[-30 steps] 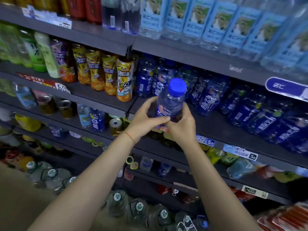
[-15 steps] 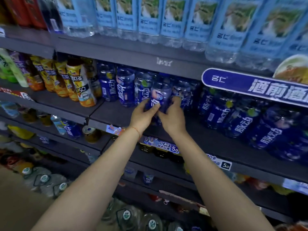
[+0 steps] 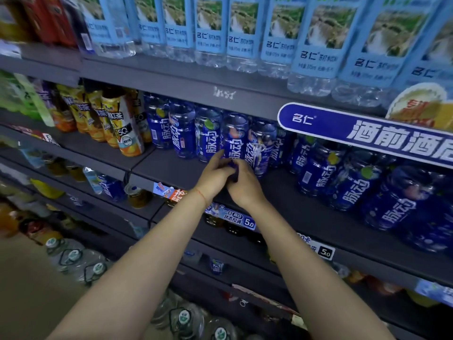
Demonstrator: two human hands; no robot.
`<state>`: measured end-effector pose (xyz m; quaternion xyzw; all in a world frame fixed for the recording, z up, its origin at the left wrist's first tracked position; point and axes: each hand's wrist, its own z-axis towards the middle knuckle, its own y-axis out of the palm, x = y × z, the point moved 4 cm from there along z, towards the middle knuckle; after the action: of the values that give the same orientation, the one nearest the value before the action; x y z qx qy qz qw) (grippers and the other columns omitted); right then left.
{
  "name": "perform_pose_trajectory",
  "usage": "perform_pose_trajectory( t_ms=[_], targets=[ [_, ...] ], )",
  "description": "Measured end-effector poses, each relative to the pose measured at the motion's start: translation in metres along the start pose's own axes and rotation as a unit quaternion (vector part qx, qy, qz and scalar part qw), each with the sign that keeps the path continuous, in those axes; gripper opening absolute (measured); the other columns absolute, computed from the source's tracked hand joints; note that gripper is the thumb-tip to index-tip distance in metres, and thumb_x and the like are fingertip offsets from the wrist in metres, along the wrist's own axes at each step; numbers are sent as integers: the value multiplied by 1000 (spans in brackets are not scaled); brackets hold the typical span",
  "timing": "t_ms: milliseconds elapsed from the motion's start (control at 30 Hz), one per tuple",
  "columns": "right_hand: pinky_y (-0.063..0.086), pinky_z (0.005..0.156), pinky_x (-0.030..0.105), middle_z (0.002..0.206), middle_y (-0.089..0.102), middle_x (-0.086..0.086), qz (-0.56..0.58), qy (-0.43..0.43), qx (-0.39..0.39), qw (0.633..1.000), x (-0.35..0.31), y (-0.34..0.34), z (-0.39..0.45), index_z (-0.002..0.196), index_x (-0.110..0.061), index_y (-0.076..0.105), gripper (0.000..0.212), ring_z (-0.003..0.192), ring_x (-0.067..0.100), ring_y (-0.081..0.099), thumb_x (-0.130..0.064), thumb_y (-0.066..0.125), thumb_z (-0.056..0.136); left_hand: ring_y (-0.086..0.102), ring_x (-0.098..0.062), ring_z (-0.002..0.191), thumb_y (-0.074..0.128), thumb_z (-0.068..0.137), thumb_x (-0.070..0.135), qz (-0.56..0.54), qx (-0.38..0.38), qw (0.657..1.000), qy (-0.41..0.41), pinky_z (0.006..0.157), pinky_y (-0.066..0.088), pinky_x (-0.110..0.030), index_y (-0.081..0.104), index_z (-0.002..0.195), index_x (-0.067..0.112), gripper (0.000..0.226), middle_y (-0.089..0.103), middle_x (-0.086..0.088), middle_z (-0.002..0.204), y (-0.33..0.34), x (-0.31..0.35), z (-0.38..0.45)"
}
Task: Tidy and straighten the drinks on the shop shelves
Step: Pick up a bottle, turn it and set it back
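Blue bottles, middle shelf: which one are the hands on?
The blue bottle fourth from the row's left end: left hand and right hand grip its base; its neighbours stand untouched.

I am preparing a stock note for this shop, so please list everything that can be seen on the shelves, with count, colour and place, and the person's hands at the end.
held blue bottle: one, dark blue label, middle shelf, front row, upright between its neighbours
other blue bottles: many, dark blue, same shelf on both sides
water bottles: a long row, clear with light blue labels, top shelf
red bottles: a few, top shelf, far left
yellow tea bottles: several, yellow and orange, middle shelf, left
green bottles: blurred, far left
blue sign: one, white letters, top shelf edge, right
price tags: several, shelf edges
large water jugs: several, clear, bottom
left hand: grip on the held bottle's base
right hand: grip on the same base
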<state>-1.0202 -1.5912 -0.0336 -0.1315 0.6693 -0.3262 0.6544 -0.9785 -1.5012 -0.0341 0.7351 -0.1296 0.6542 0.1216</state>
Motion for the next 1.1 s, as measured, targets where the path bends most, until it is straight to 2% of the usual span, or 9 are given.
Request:
perform_pose_trajectory(
  t_ms=[100,233,300,400,567,667,800,933,1100],
  targets=[
    [40,85,27,130,55,8,15,-7,34,999,-8,-4,-6,130,-11,51,38,116,25,56,-9,54,93,56,-15,113,50,92,-7,4,16,999,28,98,44,-30,48,139,12,51,59,4,115,-12,7,-11],
    [52,82,33,97,67,-1,92,-64,56,992,-45,18,-12,99,-21,63,18,92,19,65,-8,53,90,65,-18,86,50,91,-1,28,160,985,51,83,54,-32,70,86,19,28,68,1,87,-79,8,-33],
    [56,67,32,79,66,-3,156,-63,2,986,-66,49,-17,85,-27,60,24,71,12,66,-6,51,91,64,-20,79,49,93,3,35,201,979,28,71,52,-30,69,82,17,28,68,-6,84,-121,-4,-47],
    [54,58,30,72,65,-1,149,-64,-131,978,-90,117,-23,84,-23,61,23,58,10,62,-7,49,95,65,-26,88,51,93,9,38,247,968,-27,78,51,-35,72,88,13,22,72,-12,94,-188,-34,-63],
    [44,71,28,77,61,-10,-8,-82,-300,950,-102,240,-18,92,-21,64,9,76,12,58,-19,56,95,61,-28,64,48,93,3,-7,273,953,-127,63,48,-36,69,91,6,20,68,-13,71,-286,-93,-70],
    [42,77,26,107,63,-2,-35,-45,-312,948,-109,299,2,117,-15,59,23,101,17,60,-20,59,95,57,-20,48,45,95,2,-24,285,946,-154,45,44,-23,65,91,3,21,61,-12,65,-336,-117,-60],
    [45,101,37,142,49,8,-22,14,-245,969,-130,363,49,146,-15,35,63,121,28,55,-16,64,89,53,-7,35,45,97,4,-25,283,944,-167,36,40,-16,64,89,5,21,58,-8,61,-401,-139,-29],
    [37,104,36,147,47,18,-109,96,-92,985,-150,398,107,144,-3,43,62,134,34,46,-32,63,93,56,-14,46,50,96,8,-36,236,951,-198,43,43,-20,63,80,12,21,61,-9,67,-452,-155,11],
    [33,113,37,155,40,7,-124,203,-140,961,-135,441,157,147,-15,45,74,140,29,39,-61,55,90,53,-18,56,51,96,10,-35,170,957,-231,59,44,-29,64,80,9,21,57,-7,66,-485,-166,51]
  ],
)
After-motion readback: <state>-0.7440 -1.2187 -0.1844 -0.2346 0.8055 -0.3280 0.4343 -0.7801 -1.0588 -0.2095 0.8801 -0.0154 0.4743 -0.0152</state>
